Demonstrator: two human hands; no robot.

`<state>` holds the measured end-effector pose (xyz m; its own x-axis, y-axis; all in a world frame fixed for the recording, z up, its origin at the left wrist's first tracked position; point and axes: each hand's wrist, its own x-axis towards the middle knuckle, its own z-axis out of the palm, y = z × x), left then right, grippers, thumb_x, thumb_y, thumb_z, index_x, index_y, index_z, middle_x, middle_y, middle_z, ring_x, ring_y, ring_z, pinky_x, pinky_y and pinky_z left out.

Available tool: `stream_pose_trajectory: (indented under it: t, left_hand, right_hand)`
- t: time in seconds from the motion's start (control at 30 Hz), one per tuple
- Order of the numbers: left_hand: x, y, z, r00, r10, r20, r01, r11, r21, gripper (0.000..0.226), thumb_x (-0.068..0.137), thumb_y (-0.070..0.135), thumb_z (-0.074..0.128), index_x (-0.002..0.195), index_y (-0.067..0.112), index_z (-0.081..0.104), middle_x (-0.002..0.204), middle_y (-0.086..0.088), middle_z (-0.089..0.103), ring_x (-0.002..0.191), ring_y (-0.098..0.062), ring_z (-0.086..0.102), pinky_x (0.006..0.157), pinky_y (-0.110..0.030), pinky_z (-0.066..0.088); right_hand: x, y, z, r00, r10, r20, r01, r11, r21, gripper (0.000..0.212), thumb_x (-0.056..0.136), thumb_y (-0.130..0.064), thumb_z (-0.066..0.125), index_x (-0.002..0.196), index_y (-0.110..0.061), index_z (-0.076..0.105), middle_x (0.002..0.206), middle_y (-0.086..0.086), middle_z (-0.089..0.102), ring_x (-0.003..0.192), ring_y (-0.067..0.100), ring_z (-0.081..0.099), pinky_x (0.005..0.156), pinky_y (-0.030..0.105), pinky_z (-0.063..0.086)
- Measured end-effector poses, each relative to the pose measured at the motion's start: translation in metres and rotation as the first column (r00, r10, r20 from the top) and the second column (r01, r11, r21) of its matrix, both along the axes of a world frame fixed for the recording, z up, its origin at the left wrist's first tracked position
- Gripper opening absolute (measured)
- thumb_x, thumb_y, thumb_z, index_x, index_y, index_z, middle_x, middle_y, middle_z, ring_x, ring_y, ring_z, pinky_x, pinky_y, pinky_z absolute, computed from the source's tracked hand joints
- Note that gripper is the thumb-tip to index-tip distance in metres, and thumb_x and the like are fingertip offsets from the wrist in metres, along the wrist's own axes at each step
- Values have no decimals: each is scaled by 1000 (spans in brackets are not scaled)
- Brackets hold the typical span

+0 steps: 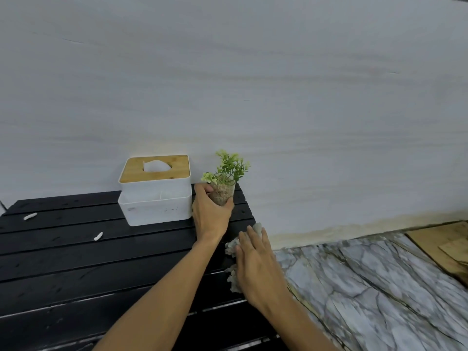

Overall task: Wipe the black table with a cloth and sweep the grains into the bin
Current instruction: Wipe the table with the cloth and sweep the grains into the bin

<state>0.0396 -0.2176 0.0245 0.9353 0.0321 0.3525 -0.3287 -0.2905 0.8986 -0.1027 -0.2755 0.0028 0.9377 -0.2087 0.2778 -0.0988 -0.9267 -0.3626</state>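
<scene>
Black slats form the table [76, 262], which spreads out left of both hands. A white tissue box [155, 196] with a wooden lid sits just left of the left hand [210, 214], near the wall. That hand is wrapped around a small clear pot of pebbles holding a green plant [224, 183], close to the table's far right corner. The right hand [255, 259] lies flat, fingers spread, pressing a grey cloth [231, 245] against the table's right edge, just nearer the person than the left hand. Two small white scraps [98, 236] lie well left of both hands; grains are too small to tell.
</scene>
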Motion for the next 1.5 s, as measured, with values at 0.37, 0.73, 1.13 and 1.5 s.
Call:
stream_pose_trajectory:
  t: [0.37, 0.73, 1.13, 1.5]
  left_hand:
    - [-28, 85, 81, 989, -118, 88, 130, 980, -149, 54, 71, 16, 85, 103, 13, 42, 105, 10, 59, 88, 16, 60, 66, -10, 51]
    - [-26, 151, 113, 987, -118, 112, 137, 974, -181, 55, 70, 18, 85, 103, 16, 41, 109, 7, 61, 103, -10, 65, 85, -28, 57]
    - [-12, 159, 107, 979, -158, 129, 180, 966, -187, 54, 69, 19, 84, 102, 17, 41, 108, 11, 59, 105, -11, 65, 85, -27, 57]
    - [-16, 158, 117, 976, -165, 144, 192, 959, -206, 54, 71, 15, 84, 103, 15, 41, 108, 9, 60, 103, -11, 65, 87, -28, 56]
  right_hand:
    - [67, 2, 1, 975, -218, 29, 220, 972, -82, 35, 93, -14, 53, 110, 15, 63, 115, 33, 64, 117, 50, 57, 109, 61, 40]
    - [119, -9, 9, 991, 103, -83, -99, 993, 61, 18, 96, -7, 51, 112, -5, 58, 122, 8, 53, 118, 31, 49, 92, 38, 46]
    - [196, -29, 10, 966, -257, -41, 258, 930, 262, 34, 91, -7, 61, 122, 2, 50, 145, 16, 32, 104, 34, 58, 82, 37, 48]
    - [188, -32, 1, 934, 355, -50, -356, 935, -4, 31, 105, -23, 45, 121, -10, 68, 138, 3, 61, 143, 19, 39, 117, 34, 32]
